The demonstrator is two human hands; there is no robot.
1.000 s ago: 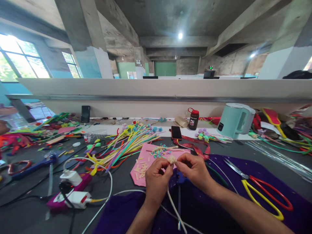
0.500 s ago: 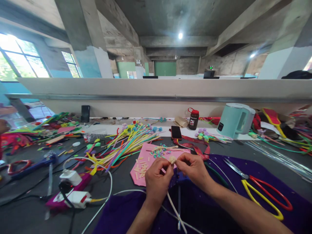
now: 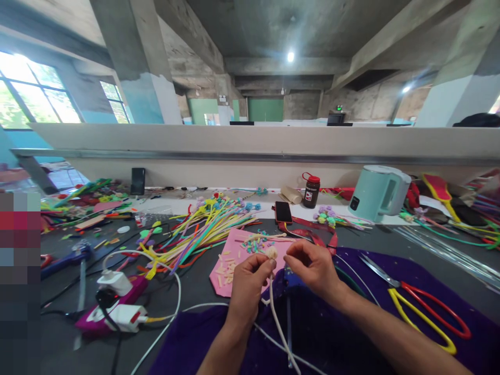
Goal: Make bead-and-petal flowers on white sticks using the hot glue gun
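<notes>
Between thumb and forefinger, my left hand pinches a small cream fuzzy flower, from which a long pale stem hangs down. Just to its right, my right hand is apart from the flower, thumb and forefinger close together; whether a tiny thing is between them cannot be made out. Behind the hands lies a pink sheet bearing short cream pieces and small teal and purple bits. A purple cloth spreads below the hands.
Red-and-yellow-handled scissors lie at the right. Coloured stems are heaped left of centre. A power strip with cables sits at the left. Farther back are a phone, a brown bottle and a mint kettle.
My right hand has moved off the cream flower and now sits slightly to its right. The flower stays in my left hand, shifted a little left.
</notes>
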